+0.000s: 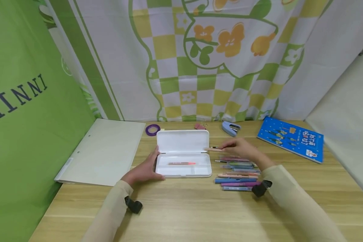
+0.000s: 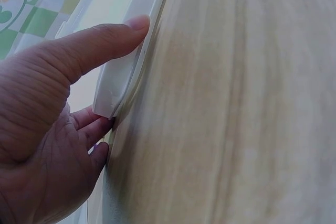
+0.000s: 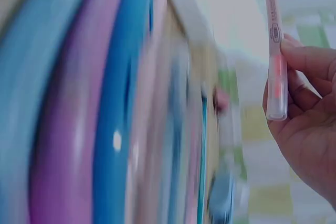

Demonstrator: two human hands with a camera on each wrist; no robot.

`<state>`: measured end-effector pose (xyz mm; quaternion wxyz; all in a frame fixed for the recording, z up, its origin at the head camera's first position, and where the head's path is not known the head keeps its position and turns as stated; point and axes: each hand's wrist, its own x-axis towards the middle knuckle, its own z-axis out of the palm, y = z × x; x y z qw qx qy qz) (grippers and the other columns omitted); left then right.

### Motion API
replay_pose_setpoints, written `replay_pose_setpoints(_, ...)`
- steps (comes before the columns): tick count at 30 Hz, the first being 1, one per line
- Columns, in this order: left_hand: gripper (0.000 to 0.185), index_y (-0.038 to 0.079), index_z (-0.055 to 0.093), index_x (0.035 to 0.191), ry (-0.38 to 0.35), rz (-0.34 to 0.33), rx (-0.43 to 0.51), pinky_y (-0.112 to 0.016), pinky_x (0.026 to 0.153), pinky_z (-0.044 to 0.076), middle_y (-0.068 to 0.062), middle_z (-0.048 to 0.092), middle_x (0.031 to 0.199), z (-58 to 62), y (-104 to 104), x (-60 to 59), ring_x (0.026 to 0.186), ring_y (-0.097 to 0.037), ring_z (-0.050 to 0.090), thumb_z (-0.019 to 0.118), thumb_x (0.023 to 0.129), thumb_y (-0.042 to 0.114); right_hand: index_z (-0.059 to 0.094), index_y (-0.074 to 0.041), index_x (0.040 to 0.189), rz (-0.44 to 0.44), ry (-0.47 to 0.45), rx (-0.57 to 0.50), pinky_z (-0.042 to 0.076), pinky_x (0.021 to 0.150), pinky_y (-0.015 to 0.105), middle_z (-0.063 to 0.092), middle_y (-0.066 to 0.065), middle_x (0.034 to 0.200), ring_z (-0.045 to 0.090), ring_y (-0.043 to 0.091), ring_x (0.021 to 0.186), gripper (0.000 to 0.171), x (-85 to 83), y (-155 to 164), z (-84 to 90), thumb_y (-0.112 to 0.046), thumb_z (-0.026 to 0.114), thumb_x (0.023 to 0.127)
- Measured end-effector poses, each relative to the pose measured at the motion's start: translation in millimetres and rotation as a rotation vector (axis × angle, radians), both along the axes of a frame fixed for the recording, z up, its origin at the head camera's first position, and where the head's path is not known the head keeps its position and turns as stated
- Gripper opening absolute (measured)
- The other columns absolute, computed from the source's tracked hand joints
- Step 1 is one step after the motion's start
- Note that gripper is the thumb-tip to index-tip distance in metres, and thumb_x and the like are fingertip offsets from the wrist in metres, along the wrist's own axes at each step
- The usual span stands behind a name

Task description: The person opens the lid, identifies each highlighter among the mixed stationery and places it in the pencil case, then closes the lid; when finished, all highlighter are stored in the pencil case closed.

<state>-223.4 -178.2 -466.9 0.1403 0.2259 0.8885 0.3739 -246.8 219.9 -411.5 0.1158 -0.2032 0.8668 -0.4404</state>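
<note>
Your right hand [image 1: 243, 148] pinches a slim pink pen [image 3: 275, 51] between thumb and fingertips, holding it just off the right end of the open white pencil case [image 1: 184, 158], near the hinge line where lid meets tray. The pen looks light, stiff and smooth-barrelled, likely to roll or slip if you grip it only at the tip; a hold around the middle of the barrel, as the right wrist view shows, should keep it steady. Your left hand [image 1: 143, 171] braces the case at its left end, thumb [image 2: 100, 40] lying along the tray's rim and fingers tucked against the side wall; the thin plastic shell probably slides easily on the wooden desk [image 1: 181, 211] without that hold. One orange-pink pen [image 1: 181, 163] already lies in the tray. To the right of the case, a row of pens [image 1: 237, 174] sits side by side. Toward the desk's far edge lie a purple tape roll [image 1: 152, 129], a blue stapler [image 1: 231, 128] and, at the far right corner, a blue book [image 1: 291, 143]; a pale folder [image 1: 104, 151] rests by the left edge.
</note>
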Motion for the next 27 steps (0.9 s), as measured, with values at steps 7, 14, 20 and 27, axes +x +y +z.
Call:
replay_pose_setpoints(7, 0.130, -0.001, -0.013, 0.148, -0.004, 0.000, -0.006, -0.044, 0.114, 0.017, -0.022, 0.026, 0.146, 2.8, -1, 0.5, 0.137, -0.030, 0.024, 0.085, 0.068, 0.031, 0.073, -0.002, 0.099, 0.142, 0.069, -0.048, 0.051, 0.078, 0.030, 0.068, 0.011, 0.101, 0.062, 0.020, 0.092, 0.015, -1.5, -68, -6.1, -0.006, 0.062, 0.091)
replay_pose_setpoints(14, 0.130, 0.000, -0.013, 0.148, -0.008, -0.001, -0.014, -0.044, 0.114, 0.017, -0.022, 0.024, 0.148, 2.6, 0, 0.5, 0.138, -0.031, 0.023, 0.084, 0.069, 0.032, 0.073, 0.004, 0.092, 0.171, 0.132, -0.046, 0.052, 0.078, 0.029, 0.070, 0.014, 0.093, 0.064, 0.025, 0.090, 0.011, -6.3, -112, -17.3, 0.002, 0.065, 0.086)
replay_pose_setpoints(20, 0.130, -0.002, -0.013, 0.148, -0.003, -0.006, -0.004, -0.045, 0.114, 0.018, -0.022, 0.027, 0.145, 0.0, 1, -0.3, 0.136, -0.031, 0.026, 0.085, 0.068, 0.032, 0.075, 0.000, 0.086, 0.111, 0.165, 0.052, 0.051, 0.076, 0.028, 0.071, 0.009, 0.088, 0.064, 0.021, 0.086, 0.007, -8.0, -129, -27.3, 0.000, 0.068, 0.083)
replay_pose_setpoints(27, 0.129, 0.000, -0.013, 0.148, -0.018, 0.000, -0.004, -0.045, 0.114, 0.017, -0.022, 0.023, 0.148, 0.3, 1, 0.0, 0.139, -0.032, 0.022, 0.084, 0.069, 0.031, 0.076, -0.003, 0.083, 0.088, 0.194, 0.116, 0.051, 0.075, 0.030, 0.071, 0.006, 0.085, 0.063, 0.020, 0.083, 0.005, -5.2, -133, -29.0, -0.004, 0.070, 0.082)
